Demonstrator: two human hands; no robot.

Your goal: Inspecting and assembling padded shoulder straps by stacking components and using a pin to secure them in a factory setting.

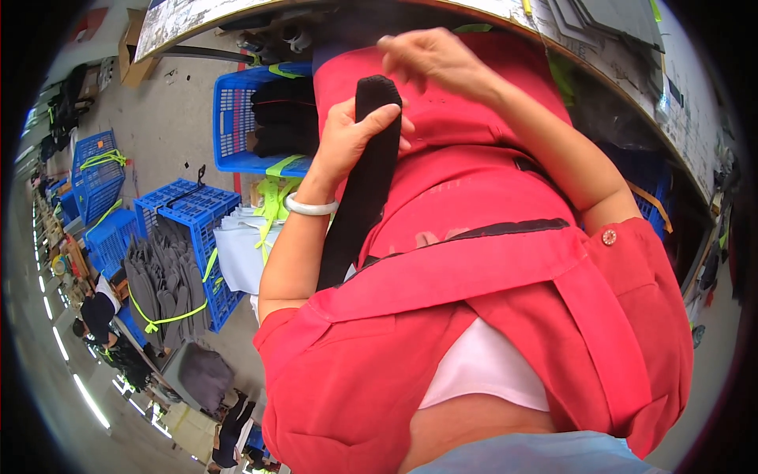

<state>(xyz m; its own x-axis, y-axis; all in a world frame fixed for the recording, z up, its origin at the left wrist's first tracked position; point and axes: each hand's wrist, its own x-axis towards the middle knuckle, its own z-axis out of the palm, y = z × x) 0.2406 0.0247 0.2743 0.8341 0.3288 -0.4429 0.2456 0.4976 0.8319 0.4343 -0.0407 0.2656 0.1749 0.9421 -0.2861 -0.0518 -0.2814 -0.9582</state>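
Note:
My left hand [351, 134] is closed round a long black fabric piece [365, 189], its thumb lying across the front. The piece has a rounded, ribbed-looking upper end, and its lower part hangs beside my left forearm. Just beyond that upper end, my right hand [438, 62] hovers apart from it with bent fingers drawn together. Whether anything small sits in those fingertips is hidden. Below both hands spreads my red apron [474, 189] over my lap.
Left of my lap stands a blue plastic crate [229, 118] with black pieces inside. Another blue crate [178, 197] lies near bundled grey pieces [166, 284] tied with yellow-green strips. A worn table edge [632, 103] runs along the far right, with grey sheets [608, 28] on top.

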